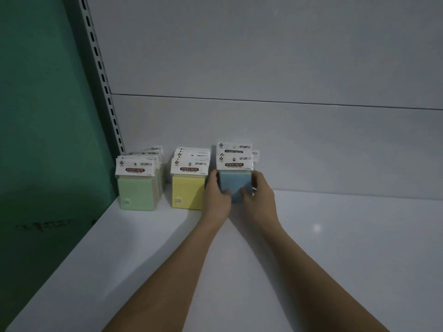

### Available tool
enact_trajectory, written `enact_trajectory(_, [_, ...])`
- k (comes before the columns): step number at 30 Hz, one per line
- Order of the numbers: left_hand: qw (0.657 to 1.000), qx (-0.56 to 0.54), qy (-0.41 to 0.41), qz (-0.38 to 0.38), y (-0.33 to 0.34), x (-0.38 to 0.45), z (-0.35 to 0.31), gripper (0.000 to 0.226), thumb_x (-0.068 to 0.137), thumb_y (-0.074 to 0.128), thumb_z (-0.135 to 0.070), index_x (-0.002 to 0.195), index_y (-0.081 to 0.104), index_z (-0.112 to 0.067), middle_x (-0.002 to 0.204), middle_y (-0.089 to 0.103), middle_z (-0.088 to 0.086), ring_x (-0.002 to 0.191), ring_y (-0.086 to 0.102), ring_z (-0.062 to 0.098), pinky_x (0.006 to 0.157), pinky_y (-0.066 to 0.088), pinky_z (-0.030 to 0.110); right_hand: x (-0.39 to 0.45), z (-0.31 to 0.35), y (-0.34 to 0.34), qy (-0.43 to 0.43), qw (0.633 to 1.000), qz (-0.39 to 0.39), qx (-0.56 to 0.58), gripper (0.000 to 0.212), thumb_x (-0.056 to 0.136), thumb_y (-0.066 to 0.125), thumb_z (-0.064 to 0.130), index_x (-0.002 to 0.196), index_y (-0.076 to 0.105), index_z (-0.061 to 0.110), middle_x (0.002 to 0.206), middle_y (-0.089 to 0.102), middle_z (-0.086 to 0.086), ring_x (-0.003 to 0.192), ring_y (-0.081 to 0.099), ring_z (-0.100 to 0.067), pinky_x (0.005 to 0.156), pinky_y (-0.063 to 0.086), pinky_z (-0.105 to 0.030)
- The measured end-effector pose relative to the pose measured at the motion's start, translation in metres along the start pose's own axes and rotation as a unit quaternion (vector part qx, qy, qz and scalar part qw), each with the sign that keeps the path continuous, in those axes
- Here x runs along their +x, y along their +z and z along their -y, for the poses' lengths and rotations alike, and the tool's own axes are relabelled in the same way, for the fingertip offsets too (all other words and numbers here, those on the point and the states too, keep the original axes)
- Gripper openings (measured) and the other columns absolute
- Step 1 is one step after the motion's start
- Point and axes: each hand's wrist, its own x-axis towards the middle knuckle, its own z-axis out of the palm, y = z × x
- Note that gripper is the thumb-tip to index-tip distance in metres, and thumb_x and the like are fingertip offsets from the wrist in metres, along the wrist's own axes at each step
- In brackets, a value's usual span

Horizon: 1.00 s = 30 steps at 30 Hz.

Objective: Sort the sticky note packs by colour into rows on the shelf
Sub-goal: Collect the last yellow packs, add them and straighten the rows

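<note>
Blue sticky note packs (234, 185): standing upright as a row at the back of the white shelf (335, 259), front pack being clasped from both sides. Left hand (217, 195) is curling round its left edge, thumb across the face; right hand (259, 195) is gripping its right edge likewise, so the pack is sitting between the two palms. Yellow packs (189, 191): standing just beside, to the left. Green packs (136, 192): standing further left, near the slotted upright (103, 75) and green wall (36, 116).
</note>
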Motion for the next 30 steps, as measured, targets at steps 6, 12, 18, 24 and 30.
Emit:
enact_trajectory(6, [0.996, 0.069, 0.018, 0.044, -0.001, -0.001, 0.003, 0.068, 0.082, 0.052, 0.005, 0.144, 0.034, -0.016, 0.133, 0.053, 0.006, 0.120, 0.052, 0.023, 0.092, 0.046, 0.029, 0.001, -0.013, 0.003, 0.007, 0.999, 0.018, -0.049, 0.045, 0.087, 0.048, 0.000, 0.130, 0.047, 0.014, 0.128, 0.056, -0.006, 0.116, 0.053, -0.021, 0.091, 0.044, -0.029])
enact_trajectory(12, [0.996, 0.081, -0.014, 0.046, 0.002, 0.001, -0.001, 0.060, 0.079, 0.054, 0.000, 0.136, 0.041, -0.014, 0.126, 0.057, 0.008, 0.115, 0.055, 0.026, 0.094, 0.050, 0.041, 0.004, -0.015, 0.005, 0.009, 0.997, 0.035, -0.069, 0.045, 0.085, 0.046, 0.000, 0.129, 0.044, 0.010, 0.126, 0.054, -0.007, 0.114, 0.054, -0.024, 0.083, 0.039, -0.026])
enact_trajectory(18, [0.991, 0.127, -0.026, 0.040, 0.008, 0.004, -0.010, 0.050, 0.077, 0.049, -0.009, 0.127, 0.046, -0.015, 0.121, 0.060, 0.011, 0.112, 0.058, 0.030, 0.091, 0.051, 0.043, 0.004, -0.007, 0.007, 0.020, 0.999, 0.035, -0.035, 0.048, 0.087, 0.046, 0.001, 0.133, 0.042, 0.016, 0.111, 0.051, 0.008, 0.099, 0.052, -0.011, 0.081, 0.036, -0.021])
enact_trajectory(24, [0.988, 0.152, -0.010, 0.036, 0.015, 0.002, -0.010, 0.049, 0.092, 0.050, -0.010, 0.139, 0.037, -0.008, 0.138, 0.039, 0.015, 0.128, 0.042, 0.031, 0.103, 0.035, 0.035, 0.009, -0.011, 0.001, 0.027, 0.998, 0.046, -0.033, 0.052, 0.086, 0.042, -0.004, 0.134, 0.043, 0.014, 0.123, 0.052, -0.003, 0.109, 0.053, -0.017, 0.086, 0.039, -0.024])
enact_trajectory(30, [0.993, 0.117, -0.007, 0.020, 0.010, 0.005, -0.005, 0.044, 0.090, 0.059, -0.011, 0.131, 0.043, -0.007, 0.133, 0.044, 0.014, 0.125, 0.044, 0.027, 0.099, 0.035, 0.030, 0.011, -0.012, 0.003, 0.036, 0.997, 0.031, -0.052, 0.042, 0.093, 0.037, -0.002, 0.134, 0.041, 0.008, 0.121, 0.041, -0.009, 0.113, 0.048, -0.022, 0.090, 0.039, -0.023])
